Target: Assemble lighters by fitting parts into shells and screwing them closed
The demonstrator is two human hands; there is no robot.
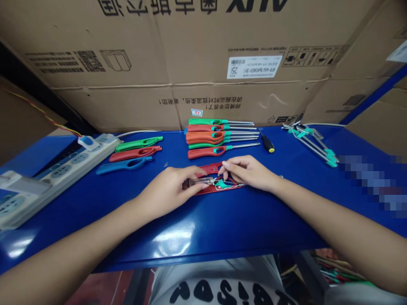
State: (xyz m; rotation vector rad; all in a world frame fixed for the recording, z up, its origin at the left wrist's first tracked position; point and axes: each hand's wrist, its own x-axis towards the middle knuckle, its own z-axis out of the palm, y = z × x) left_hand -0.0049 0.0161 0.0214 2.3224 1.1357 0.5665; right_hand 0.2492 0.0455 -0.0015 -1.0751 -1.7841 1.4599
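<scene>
My left hand is closed round a clear fuel tank, thumb below and fingers above. The tank lies over the lower red lighter shell half, beside a green trigger and thin white wires. Behind it lies another red shell half, partly covered by the left fingers. My right hand has its thumb and fingers pinched together over the right end of the shells. Whatever is between those fingertips is too small or hidden to make out.
Assembled lighters are stacked at the back, with a screwdriver to their right. Coloured shells and tiny screws lie left, near a power strip. Metal tubes with green parts lie right. A cardboard wall stands behind.
</scene>
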